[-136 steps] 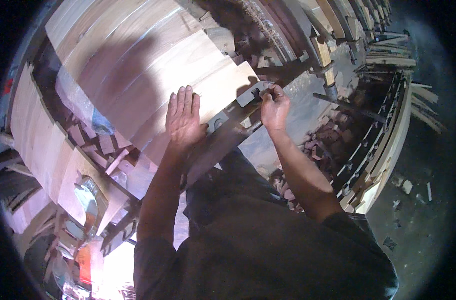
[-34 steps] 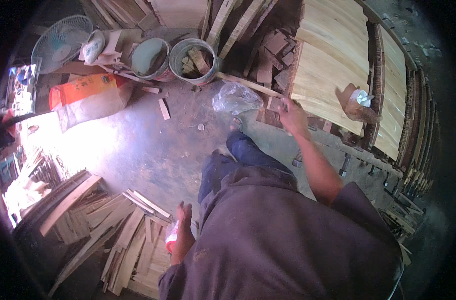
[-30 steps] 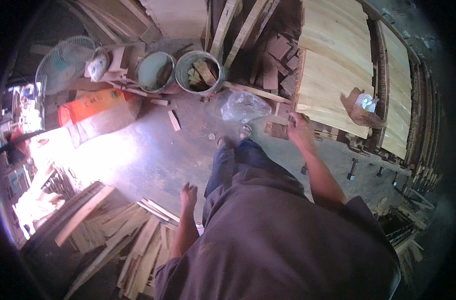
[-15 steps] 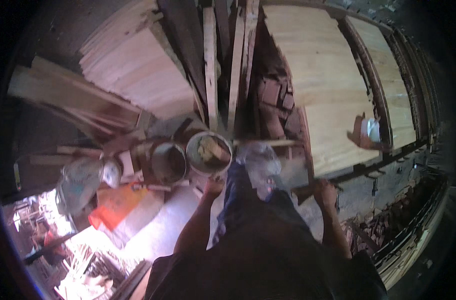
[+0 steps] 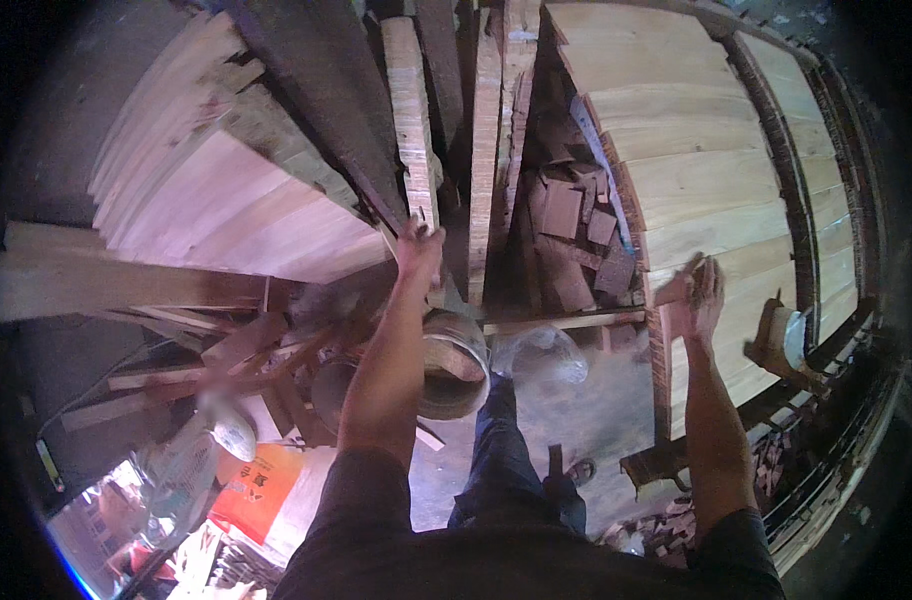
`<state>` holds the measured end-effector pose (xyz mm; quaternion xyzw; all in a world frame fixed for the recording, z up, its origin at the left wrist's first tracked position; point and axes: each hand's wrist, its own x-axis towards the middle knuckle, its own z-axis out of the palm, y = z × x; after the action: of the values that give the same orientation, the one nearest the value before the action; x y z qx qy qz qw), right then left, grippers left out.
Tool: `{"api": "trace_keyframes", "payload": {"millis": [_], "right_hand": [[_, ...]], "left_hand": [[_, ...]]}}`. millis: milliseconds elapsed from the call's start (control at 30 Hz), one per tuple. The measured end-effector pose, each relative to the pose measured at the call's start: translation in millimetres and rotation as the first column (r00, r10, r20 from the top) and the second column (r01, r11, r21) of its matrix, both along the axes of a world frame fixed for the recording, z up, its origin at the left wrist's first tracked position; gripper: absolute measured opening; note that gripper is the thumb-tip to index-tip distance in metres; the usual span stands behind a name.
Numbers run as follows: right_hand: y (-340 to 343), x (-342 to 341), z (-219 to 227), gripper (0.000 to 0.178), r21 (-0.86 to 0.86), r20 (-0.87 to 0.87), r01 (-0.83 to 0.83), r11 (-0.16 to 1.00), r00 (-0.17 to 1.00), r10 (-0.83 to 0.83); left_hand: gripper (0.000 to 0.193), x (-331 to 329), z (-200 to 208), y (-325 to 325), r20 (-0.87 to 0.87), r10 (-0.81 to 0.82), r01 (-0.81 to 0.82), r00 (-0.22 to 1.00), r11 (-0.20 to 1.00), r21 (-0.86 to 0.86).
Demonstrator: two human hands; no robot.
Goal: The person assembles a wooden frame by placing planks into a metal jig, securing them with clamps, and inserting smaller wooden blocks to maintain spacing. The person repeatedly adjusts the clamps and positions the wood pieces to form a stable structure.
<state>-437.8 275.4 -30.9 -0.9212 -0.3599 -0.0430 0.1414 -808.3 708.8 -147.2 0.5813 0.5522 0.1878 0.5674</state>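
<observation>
My left hand (image 5: 419,250) is stretched forward at the near end of a light, thick-edged plank (image 5: 410,120). Its fingers are curled, and I cannot make out what is in them. Close by on the left lies the corner of a fanned stack of thin wood sheets (image 5: 246,210). Over on the right, my right hand (image 5: 704,297) has its fingers stretched out over a wide stack of pale wood boards (image 5: 706,150), near that stack's left edge, and holds nothing. A white-and-brown object (image 5: 784,338) sits on the boards' near right part.
Below my left forearm stands a round bucket (image 5: 479,395) with pale contents. Beside it a clear plastic bag (image 5: 546,355) lies near my legs. Brown wood offcuts (image 5: 571,215) fill a gap between the planks and boards. An orange-and-white sack (image 5: 261,490) lies lower left.
Both hands have reached forward: the left from beside the bucket to the plank's end, the right from the boards' near edge onto their top. The view has shifted too.
</observation>
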Motion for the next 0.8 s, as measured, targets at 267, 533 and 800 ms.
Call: {"api": "trace_keyframes", "payload": {"millis": [267,533,800], "right_hand": [[38,-32,27,0.068,-0.116,0.024,0.12,0.986,0.993,-0.118],[41,-25,30,0.067,-0.128,-0.019,0.136,0.982,0.99,-0.139],[41,-27,33,0.065,-0.195,0.015,0.156,0.968,0.988,-0.157]], "left_hand": [[0.089,59,-49,129,-0.154,0.074,-0.041,0.985,0.977,0.209],[0.081,87,-100,185,-0.624,0.124,0.148,0.771,0.919,0.366],[0.081,91,-24,118,-0.65,0.183,0.129,0.737,0.907,0.401]]}}
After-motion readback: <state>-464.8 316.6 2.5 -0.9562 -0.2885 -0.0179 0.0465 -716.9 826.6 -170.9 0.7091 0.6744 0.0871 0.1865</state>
